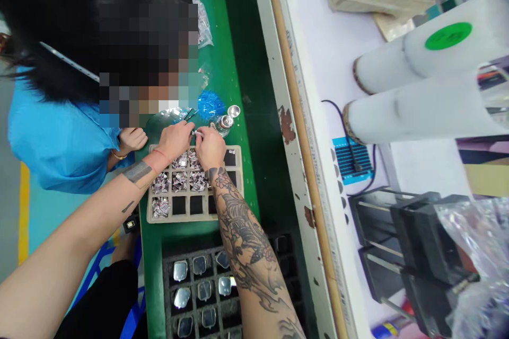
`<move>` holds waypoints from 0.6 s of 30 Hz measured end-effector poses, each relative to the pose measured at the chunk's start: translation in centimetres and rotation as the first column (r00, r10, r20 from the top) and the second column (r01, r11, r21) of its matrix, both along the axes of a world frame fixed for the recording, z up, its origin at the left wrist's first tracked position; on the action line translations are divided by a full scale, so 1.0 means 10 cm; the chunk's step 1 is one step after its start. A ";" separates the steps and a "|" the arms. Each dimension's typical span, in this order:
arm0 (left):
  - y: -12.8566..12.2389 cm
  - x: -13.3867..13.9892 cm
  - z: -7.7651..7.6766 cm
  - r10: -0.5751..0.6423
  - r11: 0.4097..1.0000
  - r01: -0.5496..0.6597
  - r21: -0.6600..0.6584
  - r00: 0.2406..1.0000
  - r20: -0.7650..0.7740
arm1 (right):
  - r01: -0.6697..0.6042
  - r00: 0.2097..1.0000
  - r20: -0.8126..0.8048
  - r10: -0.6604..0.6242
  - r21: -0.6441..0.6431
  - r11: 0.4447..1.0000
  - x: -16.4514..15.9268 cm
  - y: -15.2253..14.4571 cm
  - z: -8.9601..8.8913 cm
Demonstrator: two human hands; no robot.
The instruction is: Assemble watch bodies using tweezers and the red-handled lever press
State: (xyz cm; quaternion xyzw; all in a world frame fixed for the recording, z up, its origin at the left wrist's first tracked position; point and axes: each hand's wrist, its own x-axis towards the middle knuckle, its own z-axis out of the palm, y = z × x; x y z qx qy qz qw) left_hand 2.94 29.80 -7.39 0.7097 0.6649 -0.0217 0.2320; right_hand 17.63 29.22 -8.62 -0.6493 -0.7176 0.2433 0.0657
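My left hand (176, 141) and my right hand (211, 147) meet above the far edge of a beige compartment tray (161, 217). A small whitish piece (198, 133) sticks out from the pinched fingers of my right hand. My left fingers are closed close beside it, and what lies between them is too small to make out. Several tray compartments hold heaps of small silvery parts (160, 182); others show a dark bottom. Just past my right hand stands a small glass bottle (225, 123) with its metal lid (234, 111) flipped up.
Shiny blue strips (210, 105) lie beyond my hands. Another person in a blue top (59, 143) leans in from the left, a hand (132, 139) at the table edge. A black foam tray (169, 263) holds squarish glossy parts. A white-painted ledge (296, 132) borders the right.
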 end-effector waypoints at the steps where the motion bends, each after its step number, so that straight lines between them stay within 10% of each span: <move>1: -0.01 0.03 -0.01 0.025 1.000 -0.025 -0.002 1.000 0.007 | -0.004 1.000 0.017 0.004 -0.004 1.000 -0.01 0.00 0.00; 18: -0.46 0.37 -0.14 0.425 0.900 -0.431 0.059 0.901 0.091 | -0.380 0.916 0.112 0.384 -0.059 0.923 -0.02 0.26 0.14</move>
